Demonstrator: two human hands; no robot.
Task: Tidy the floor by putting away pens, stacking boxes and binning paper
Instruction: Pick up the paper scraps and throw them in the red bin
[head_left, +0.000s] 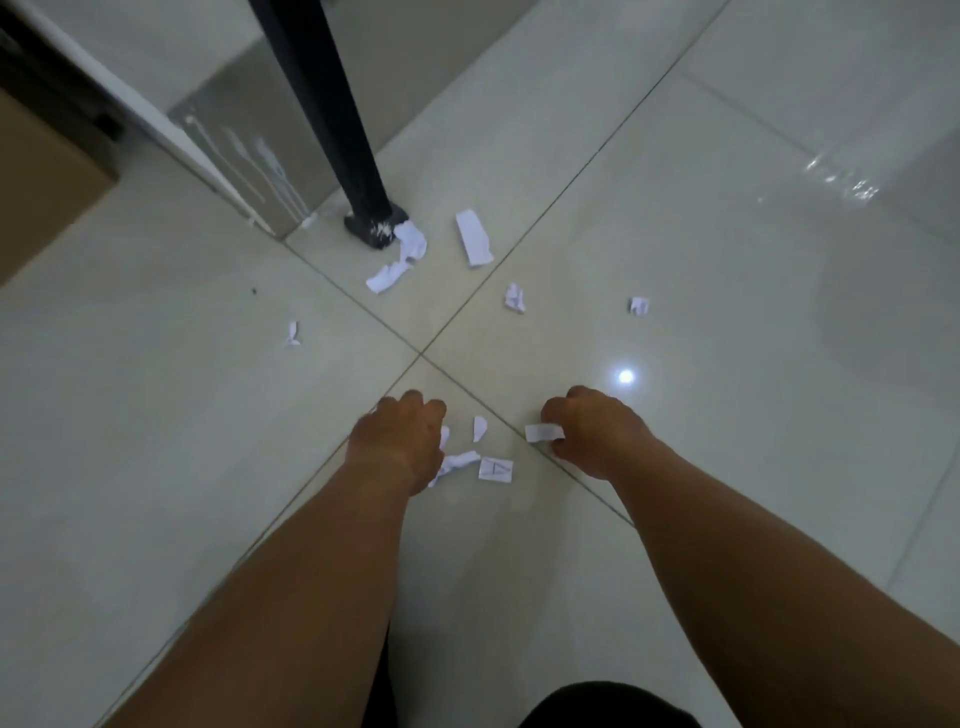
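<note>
1. Low over the tiled floor (727, 260), my right hand (597, 436) is pinched closed on a small paper strip (543, 432).
2. My left hand (400, 441) is curled over a crumpled scrap (457, 462); I cannot tell whether it grips it.
3. Between my hands lie a torn sliver (479, 427) and a marked square piece (495, 470).
4. Farther ahead, well apart from both hands, more paper scraps (474, 237) lie near a black leg (332, 119).

White paper scraps (474, 237) on glossy pale-grey floor tiles (701, 218); black table leg (332, 119)
</note>
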